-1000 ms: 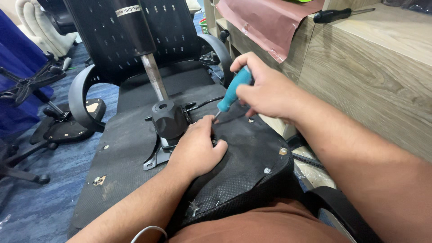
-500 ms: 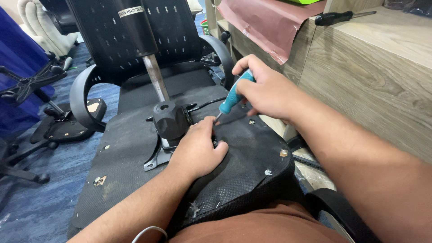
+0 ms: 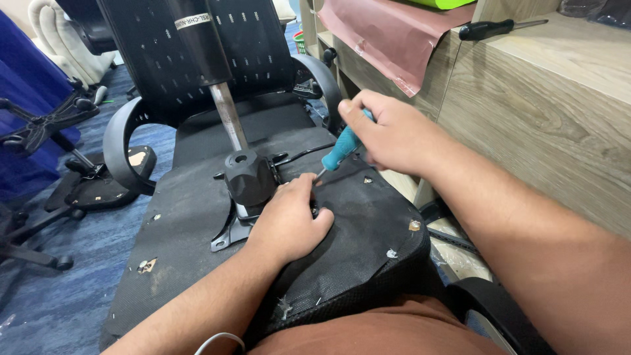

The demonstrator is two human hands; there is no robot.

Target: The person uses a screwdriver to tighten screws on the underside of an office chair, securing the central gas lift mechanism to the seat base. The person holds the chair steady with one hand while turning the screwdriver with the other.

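Observation:
An upturned black office chair seat [image 3: 190,217] lies in front of me, its underside facing up. A black mechanism block [image 3: 248,177] with a metal gas cylinder [image 3: 227,115] stands on it. My left hand [image 3: 286,220] presses flat on the seat fabric right beside that block. My right hand [image 3: 394,135] grips a teal-handled screwdriver [image 3: 340,151], whose tip points down at the seat just above my left fingers.
A wooden cabinet [image 3: 545,112] stands close on the right, with a black screwdriver [image 3: 493,27] on top and a reddish sheet [image 3: 388,36] hanging over its edge. A chair armrest [image 3: 125,148] and chair bases [image 3: 46,125] sit at left on blue carpet.
My right hand has shifted slightly down and tilted the screwdriver, bringing its tip closer to my left fingers. The left hand has stayed on the seat.

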